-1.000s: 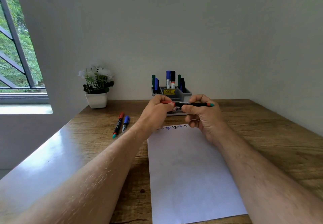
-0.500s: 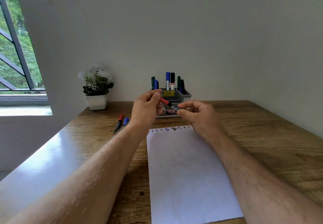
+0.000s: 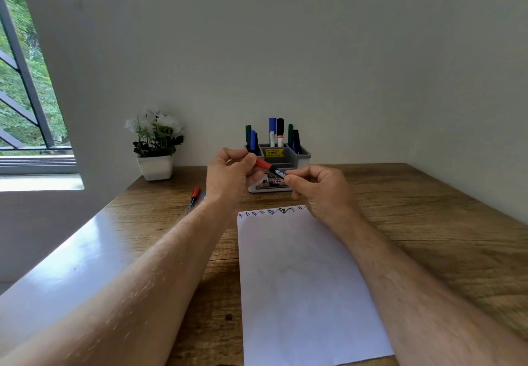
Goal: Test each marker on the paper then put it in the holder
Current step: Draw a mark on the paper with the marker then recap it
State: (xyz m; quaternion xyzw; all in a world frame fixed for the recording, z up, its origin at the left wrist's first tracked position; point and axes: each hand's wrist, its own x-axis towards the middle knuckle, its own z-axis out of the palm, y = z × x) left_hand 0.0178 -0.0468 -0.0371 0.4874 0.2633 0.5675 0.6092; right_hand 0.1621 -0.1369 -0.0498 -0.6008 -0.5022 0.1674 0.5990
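Pale walls met in a corner behind the wooden bench (image 3: 428, 208), with a barred window at nine o'clock and a white potted plant (image 3: 155, 148) at eleven. I saw the marker (image 3: 270, 167) held in the air just in front of the holder (image 3: 297, 157), tilted down toward three o'clock: a red cap at its upper left end, a black barrel with a white printed label below it. My left hand (image 3: 228, 177) served as one grip, thumb and fingertips pinching the red cap. My right hand (image 3: 323, 188) was the other grip, fingers curled round the barrel's lower end. Beneath both, the paper (image 3: 303, 285) lay flat at six o'clock, a row of small scribbles along its far edge. Blue, black and green markers stood upright in the holder at twelve. Another red-capped marker (image 3: 194, 197) lay on the bench at ten o'clock, partly hidden by my left forearm.
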